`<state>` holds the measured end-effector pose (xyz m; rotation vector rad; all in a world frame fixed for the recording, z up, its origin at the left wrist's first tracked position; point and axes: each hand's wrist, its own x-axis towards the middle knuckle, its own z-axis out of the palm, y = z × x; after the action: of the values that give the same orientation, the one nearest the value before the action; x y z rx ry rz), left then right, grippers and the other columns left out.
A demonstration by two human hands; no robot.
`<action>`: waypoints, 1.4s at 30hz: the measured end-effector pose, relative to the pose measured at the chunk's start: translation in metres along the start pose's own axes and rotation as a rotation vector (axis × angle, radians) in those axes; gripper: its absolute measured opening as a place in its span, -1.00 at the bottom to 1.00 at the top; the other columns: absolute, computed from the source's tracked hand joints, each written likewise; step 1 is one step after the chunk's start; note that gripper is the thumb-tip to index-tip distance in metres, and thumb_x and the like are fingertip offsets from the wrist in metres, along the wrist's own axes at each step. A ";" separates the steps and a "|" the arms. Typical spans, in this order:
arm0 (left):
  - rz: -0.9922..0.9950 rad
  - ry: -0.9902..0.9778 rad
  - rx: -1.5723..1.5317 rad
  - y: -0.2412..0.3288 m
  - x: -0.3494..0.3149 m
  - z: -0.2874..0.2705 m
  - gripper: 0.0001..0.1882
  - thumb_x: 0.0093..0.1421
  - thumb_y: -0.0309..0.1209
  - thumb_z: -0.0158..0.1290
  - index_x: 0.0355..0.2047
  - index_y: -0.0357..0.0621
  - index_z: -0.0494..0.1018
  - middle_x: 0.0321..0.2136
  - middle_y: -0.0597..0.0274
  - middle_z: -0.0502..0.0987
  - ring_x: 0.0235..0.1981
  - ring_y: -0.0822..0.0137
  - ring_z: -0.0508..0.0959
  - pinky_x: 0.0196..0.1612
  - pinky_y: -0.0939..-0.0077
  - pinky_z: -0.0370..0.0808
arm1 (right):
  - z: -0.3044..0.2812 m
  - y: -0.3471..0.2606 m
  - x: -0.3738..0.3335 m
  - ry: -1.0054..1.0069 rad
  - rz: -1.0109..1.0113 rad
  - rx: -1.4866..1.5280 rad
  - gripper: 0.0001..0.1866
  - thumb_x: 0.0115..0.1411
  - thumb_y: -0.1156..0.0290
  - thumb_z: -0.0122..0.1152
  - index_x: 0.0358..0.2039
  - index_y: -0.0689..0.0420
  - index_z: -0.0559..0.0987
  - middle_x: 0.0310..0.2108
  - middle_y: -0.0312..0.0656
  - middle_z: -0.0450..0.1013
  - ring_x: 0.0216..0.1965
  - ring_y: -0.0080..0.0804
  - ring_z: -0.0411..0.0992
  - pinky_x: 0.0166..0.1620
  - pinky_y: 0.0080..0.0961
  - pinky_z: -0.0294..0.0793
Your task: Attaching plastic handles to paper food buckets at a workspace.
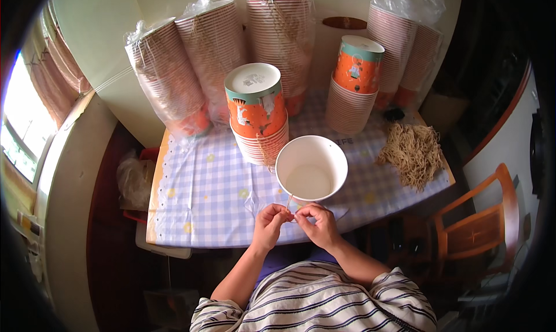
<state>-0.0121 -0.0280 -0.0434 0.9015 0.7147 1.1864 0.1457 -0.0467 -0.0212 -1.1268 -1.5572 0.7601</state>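
Note:
An open white paper bucket [311,158] stands at the table's front edge, its mouth tilted toward me and its inside bare. A thin tan string [289,200] runs from its near rim down to my fingers. My left hand [269,225] is closed in a pinch on this string. Fingertip to fingertip with it, my right hand [319,224] is pinched too; what lies in its fingers is too small to make out. Behind the bucket is an upside-down stack of orange and green paper buckets [255,109], with tan string hanging down its side.
A second stack [354,71] stands farther right. Tall plastic-wrapped bucket stacks [281,42] line the wall. A heap of tan strings [412,152] lies at the right of the checked tablecloth [202,199]. A wooden chair [478,228] is at the right.

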 end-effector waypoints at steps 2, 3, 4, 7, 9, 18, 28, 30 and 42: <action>0.048 0.001 0.118 0.001 -0.004 0.003 -0.91 0.20 -0.51 -0.05 -0.37 -0.29 0.40 -0.44 0.22 0.51 -0.40 0.43 0.51 -0.25 0.53 0.47 | 0.003 -0.010 0.003 0.032 0.006 0.000 -0.89 0.05 0.48 0.23 -0.50 0.25 0.51 -0.50 -0.21 0.49 -0.46 -0.51 0.45 -0.35 -0.57 0.42; 0.048 0.021 0.209 0.004 -0.006 0.008 -0.91 0.20 -0.52 -0.05 -0.35 -0.30 0.40 -0.45 0.24 0.50 -0.42 0.47 0.49 -0.28 0.58 0.46 | 0.005 -0.016 0.006 0.043 0.058 0.072 -0.89 0.05 0.48 0.23 -0.49 0.24 0.50 -0.49 -0.21 0.48 -0.48 -0.48 0.46 -0.39 -0.57 0.43; 0.050 0.041 0.301 0.005 -0.007 0.011 -0.91 0.20 -0.53 -0.05 -0.33 -0.32 0.40 -0.46 0.26 0.50 -0.44 0.51 0.47 -0.32 0.64 0.46 | 0.008 -0.018 0.007 0.054 0.110 0.144 -0.89 0.05 0.48 0.23 -0.48 0.24 0.50 -0.48 -0.20 0.48 -0.50 -0.45 0.46 -0.43 -0.56 0.44; 0.156 0.045 0.487 0.003 -0.008 0.010 -0.92 0.18 -0.53 -0.02 -0.33 -0.30 0.40 -0.54 0.30 0.44 -0.57 0.58 0.40 -0.50 0.67 0.38 | 0.016 -0.010 0.007 0.080 0.067 0.109 -0.89 0.05 0.50 0.24 -0.46 0.24 0.50 -0.48 -0.20 0.48 -0.52 -0.49 0.45 -0.44 -0.58 0.43; 0.201 0.042 0.590 0.003 -0.008 0.009 -0.93 0.18 -0.54 -0.01 -0.33 -0.30 0.40 -0.58 0.31 0.42 -0.61 0.60 0.37 -0.55 0.67 0.34 | 0.016 -0.006 0.008 0.089 0.045 0.076 -0.89 0.04 0.50 0.24 -0.45 0.24 0.49 -0.48 -0.19 0.48 -0.52 -0.48 0.45 -0.44 -0.58 0.43; 0.473 0.076 0.971 0.025 -0.001 0.023 -0.70 -0.04 -0.64 0.08 -0.25 -0.18 0.39 -0.48 0.24 0.44 -0.65 0.48 0.38 -0.59 0.62 0.33 | 0.005 -0.003 0.012 0.071 0.001 -0.017 -0.92 0.03 0.56 0.22 -0.44 0.26 0.50 -0.46 -0.15 0.48 -0.50 -0.42 0.46 -0.43 -0.54 0.45; 0.668 -0.034 1.274 0.028 0.012 0.021 -0.57 -0.07 -0.59 0.07 -0.13 -0.04 0.37 -0.50 0.15 0.42 -0.53 0.11 0.47 -0.53 0.28 0.41 | -0.010 -0.010 0.015 -0.082 0.003 -0.073 -0.92 0.04 0.54 0.19 -0.48 0.29 0.50 -0.48 -0.10 0.47 -0.48 -0.34 0.46 -0.41 -0.49 0.42; 0.650 -0.005 1.223 0.022 0.013 0.021 -0.62 -0.07 -0.59 0.10 -0.18 -0.07 0.39 -0.50 0.17 0.43 -0.54 0.12 0.47 -0.53 0.29 0.42 | -0.012 -0.012 0.017 -0.086 -0.016 -0.061 -0.92 0.04 0.53 0.19 -0.48 0.28 0.50 -0.49 -0.10 0.46 -0.48 -0.34 0.46 -0.41 -0.49 0.41; 0.725 0.138 1.030 -0.001 0.018 0.014 -0.78 -0.07 -0.63 0.17 -0.38 -0.17 0.45 -0.54 0.18 0.45 -0.59 0.27 0.49 -0.55 0.47 0.43 | -0.005 -0.003 0.020 0.059 -0.218 -0.327 -0.88 -0.06 0.56 0.24 -0.48 0.20 0.49 -0.50 -0.15 0.45 -0.47 -0.24 0.45 -0.40 -0.39 0.43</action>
<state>0.0044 -0.0139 -0.0378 2.0732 1.1989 1.5131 0.1491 -0.0291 -0.0099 -1.1748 -1.7607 0.3305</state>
